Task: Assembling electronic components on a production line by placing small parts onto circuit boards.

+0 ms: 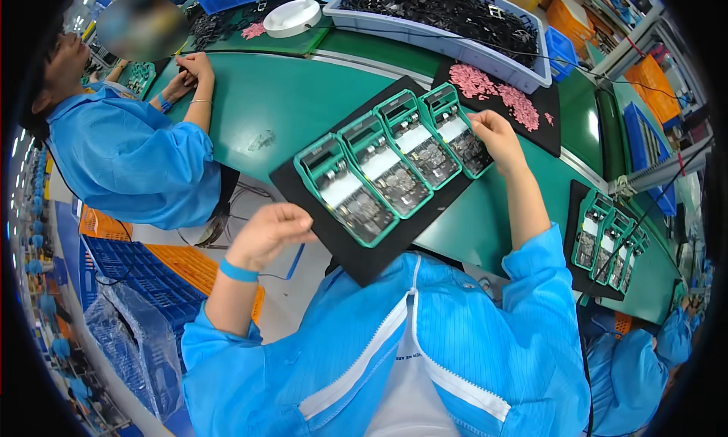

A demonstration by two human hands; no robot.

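Note:
Several green plastic housings with circuit boards inside lie in a slanted row on a black mat in front of me. My right hand is at the upper edge of the rightmost housing, thumb and forefinger pinched together; what lies between them is too small to tell. To the left of the mat hovers my left hand, a blue band round its wrist. Its fingers are curled into a pinch, and anything inside is hidden.
Small pink pieces lie heaped on a dark mat beyond my right hand. A grey-blue bin full of black parts stands at the back. More green housings sit on the right. A co-worker in blue sits left, above blue crates.

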